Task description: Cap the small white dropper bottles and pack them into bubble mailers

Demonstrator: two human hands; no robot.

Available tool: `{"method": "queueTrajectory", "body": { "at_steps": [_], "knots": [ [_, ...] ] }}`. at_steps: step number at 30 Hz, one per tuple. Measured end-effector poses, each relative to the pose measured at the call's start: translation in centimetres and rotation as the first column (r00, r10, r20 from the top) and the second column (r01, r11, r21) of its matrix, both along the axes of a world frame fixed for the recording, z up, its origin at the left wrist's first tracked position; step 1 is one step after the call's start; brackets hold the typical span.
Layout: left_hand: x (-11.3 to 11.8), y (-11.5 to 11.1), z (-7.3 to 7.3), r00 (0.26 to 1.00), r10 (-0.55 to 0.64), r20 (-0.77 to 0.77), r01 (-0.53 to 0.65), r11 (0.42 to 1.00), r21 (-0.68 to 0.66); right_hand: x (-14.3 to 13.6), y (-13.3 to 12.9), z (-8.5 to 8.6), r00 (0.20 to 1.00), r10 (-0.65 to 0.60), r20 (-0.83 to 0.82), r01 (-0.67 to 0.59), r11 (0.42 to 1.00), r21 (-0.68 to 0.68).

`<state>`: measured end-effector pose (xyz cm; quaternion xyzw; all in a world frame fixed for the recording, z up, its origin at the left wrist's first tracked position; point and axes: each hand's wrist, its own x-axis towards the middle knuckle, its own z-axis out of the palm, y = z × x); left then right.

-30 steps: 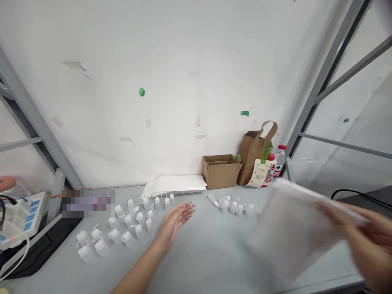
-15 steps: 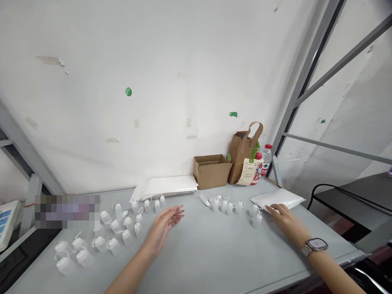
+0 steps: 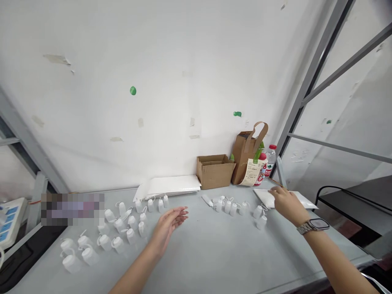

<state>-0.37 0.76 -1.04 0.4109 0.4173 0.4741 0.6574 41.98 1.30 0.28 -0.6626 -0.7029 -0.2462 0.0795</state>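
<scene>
My left hand point(image 3: 169, 226) is held over the grey table with its fingers stretched out, slightly curved, and nothing in it. Left of it stand several small white plastic squeeze bottles point(image 3: 118, 245) with looped cap straps. My right hand point(image 3: 288, 204), a watch on its wrist, is at a flat white envelope point(image 3: 306, 199) at the table's right. Its fingers are bent together; whether they pinch anything is hidden. Just left of the envelope are two similar bottles point(image 3: 261, 222). A further group of bottles point(image 3: 228, 207) stands between my hands, with one lying down.
White envelopes point(image 3: 174, 184) lie stacked along the wall beside an open cardboard box point(image 3: 216, 175). A brown paper bag point(image 3: 240, 163) and a red-capped water bottle point(image 3: 271, 161) stand at the back right. A power strip point(image 3: 12, 222) is at the far left. Metal frame posts flank the table.
My right hand has lifted a little off the envelope and its fingers have drawn in. The envelope shows farther right. My left hand keeps its pose, and the view has shifted slightly.
</scene>
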Motion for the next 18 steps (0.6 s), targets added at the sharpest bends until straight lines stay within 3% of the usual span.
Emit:
{"method": "queueTrajectory", "body": {
  "at_steps": [3, 5, 9, 11, 14, 18],
  "knots": [
    [0.2, 0.0, -0.2, 1.000, -0.009, -0.027, 0.010, 1.000, 0.008, -5.6, 0.8, 3.2, 0.980, 0.188, -0.063, -0.171, 0.962, 0.211],
    [0.3, 0.0, -0.2, 0.999, -0.010, -0.053, 0.010, 1.000, 0.012, -10.8, 1.8, 4.3, 0.911, 0.386, -0.144, -0.351, 0.910, 0.221],
    [0.4, 0.1, -0.2, 0.998, 0.002, -0.058, -0.002, 1.000, 0.001, -21.1, 4.6, 3.4, 0.854, 0.500, -0.140, -0.508, 0.861, -0.025],
    [0.4, 0.2, -0.4, 0.998, 0.016, -0.059, -0.017, 1.000, -0.013, -24.7, 6.4, 2.3, 0.842, 0.527, -0.115, -0.535, 0.843, -0.058],
    [0.5, 0.2, -0.5, 0.998, 0.020, -0.053, -0.021, 1.000, -0.013, -27.4, 9.3, 0.9, 0.838, 0.537, -0.098, -0.545, 0.835, -0.077],
    [0.7, 0.0, -0.2, 0.999, 0.018, -0.040, -0.019, 1.000, -0.018, -27.5, 11.7, 0.8, 0.843, 0.526, -0.117, -0.534, 0.844, -0.054]
  ]
}}
